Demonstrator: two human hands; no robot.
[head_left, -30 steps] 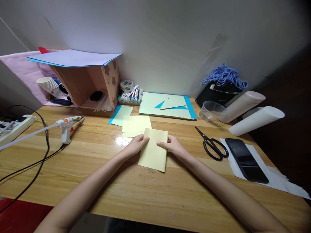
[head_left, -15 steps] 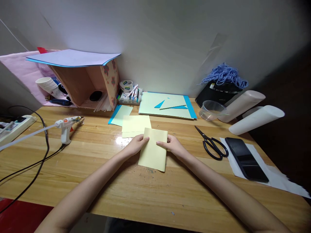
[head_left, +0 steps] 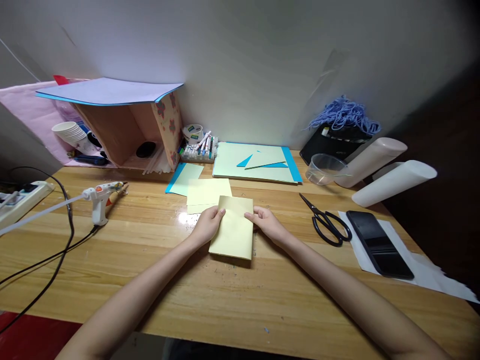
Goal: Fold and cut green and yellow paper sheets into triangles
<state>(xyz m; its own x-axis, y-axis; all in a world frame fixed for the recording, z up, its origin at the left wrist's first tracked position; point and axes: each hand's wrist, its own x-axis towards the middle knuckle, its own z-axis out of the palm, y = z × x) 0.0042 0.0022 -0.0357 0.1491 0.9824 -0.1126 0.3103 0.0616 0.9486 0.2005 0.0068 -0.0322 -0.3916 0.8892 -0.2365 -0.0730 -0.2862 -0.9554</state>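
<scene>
Between my two hands is a pale yellow sheet of paper (head_left: 233, 232), which looks folded, tilted over the table. My left hand (head_left: 207, 223) grips its left edge, the thumb on top and the other fingers behind. On the right edge, my right hand (head_left: 265, 221) pinches it the same way. The fingers under the paper are hidden. Just beyond it lie more yellow sheets (head_left: 210, 190), partly over a light green and blue piece of paper (head_left: 187, 178).
Black-handled scissors (head_left: 326, 222) and a phone (head_left: 378, 245) lie to the right. A glue gun (head_left: 100, 200) with its cable is at left. Behind stand a box (head_left: 168, 125), markers (head_left: 202, 147), stacked coloured sheets (head_left: 225, 162), a clear bowl (head_left: 326, 170) and white rolls (head_left: 393, 182).
Both hands have shifted the yellow paper slightly left, and its near edge now lifts off the table. The view has also moved a little.
</scene>
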